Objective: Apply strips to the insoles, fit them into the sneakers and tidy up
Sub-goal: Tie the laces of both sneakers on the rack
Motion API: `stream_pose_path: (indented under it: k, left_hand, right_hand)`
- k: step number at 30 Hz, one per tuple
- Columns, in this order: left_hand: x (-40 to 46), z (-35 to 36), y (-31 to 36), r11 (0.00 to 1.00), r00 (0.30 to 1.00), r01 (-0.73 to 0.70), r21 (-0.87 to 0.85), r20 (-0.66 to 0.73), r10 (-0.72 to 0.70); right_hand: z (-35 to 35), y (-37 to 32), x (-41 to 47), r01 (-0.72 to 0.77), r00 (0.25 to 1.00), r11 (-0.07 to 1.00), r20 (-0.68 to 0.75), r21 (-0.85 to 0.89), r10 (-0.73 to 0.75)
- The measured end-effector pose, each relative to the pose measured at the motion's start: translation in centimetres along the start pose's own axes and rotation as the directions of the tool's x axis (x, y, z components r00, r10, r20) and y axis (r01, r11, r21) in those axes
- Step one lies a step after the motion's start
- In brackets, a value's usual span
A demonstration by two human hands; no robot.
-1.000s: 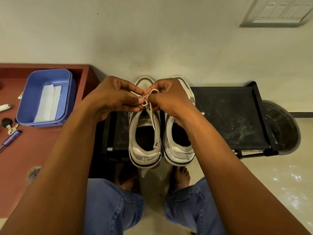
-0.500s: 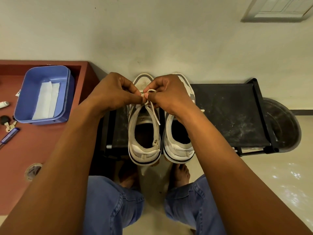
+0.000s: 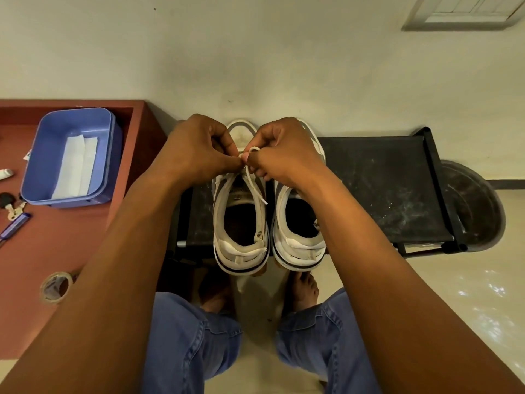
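From the head view, both forearms reach in from the bottom corners and cover much of the scene. The left hand and the right hand meet knuckle to knuckle over the left sneaker, each with curled fingers pinching the white lace. The knot itself is hidden between the fingertips, and only one loop and a loose flat end trailing down over the tongue can be seen.

The right sneaker stands just beside the left one, its front half covered by the right wrist. Both are white with grey panels and dark-striped soles, toes towards the wall, heels overhanging the near edge of a black bench whose matte top is dusty and scuffed. Their interiors are too dark to make out the insoles.

On the red-brown desk at the left, a blue plastic tub with rounded corners sits near the far edge, holding white strips (paper or fabric, hard to tell). Keys and a blue tool are cut off at the left edge. A roll of clear tape lies nearer, beside the left forearm. Blue denim knees and bare feet show below.
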State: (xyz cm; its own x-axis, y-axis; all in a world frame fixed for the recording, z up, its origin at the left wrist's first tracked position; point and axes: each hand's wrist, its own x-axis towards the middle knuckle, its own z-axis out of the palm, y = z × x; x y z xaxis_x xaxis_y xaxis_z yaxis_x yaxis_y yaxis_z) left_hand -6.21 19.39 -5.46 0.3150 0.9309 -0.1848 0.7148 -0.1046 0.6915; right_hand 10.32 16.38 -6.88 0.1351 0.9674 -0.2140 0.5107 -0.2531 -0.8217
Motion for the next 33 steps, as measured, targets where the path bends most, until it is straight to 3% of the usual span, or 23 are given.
stream_pose_path:
  k: [9, 20, 27, 33]
  left_hand:
    - [0.6, 0.4, -0.7, 0.998, 0.999, 0.007, 0.069, 0.047, -0.010]
    - [0.5, 0.0, -0.6, 0.964, 0.962, 0.228, -0.135, 0.182, -0.202]
    - [0.2, -0.5, -0.2, 0.858, 0.924, 0.366, -0.359, 0.246, -0.291]
    - [0.6, -0.4, -0.6, 0.794, 0.893, 0.445, -0.413, 0.266, -0.363]
  right_hand:
    - [0.1, 0.2, 0.1, 0.039, 0.999, 0.998, -0.021, 0.040, -0.038]
    - [0.4, 0.2, 0.0, 0.095, 0.995, 0.995, -0.021, 0.026, -0.094]
    - [-0.3, -0.3, -0.6, 0.126, 0.991, 0.992, -0.037, -0.025, -0.127]
    - [-0.4, -0.5, -0.8, 0.145, 0.989, 0.989, -0.022, -0.007, -0.145]
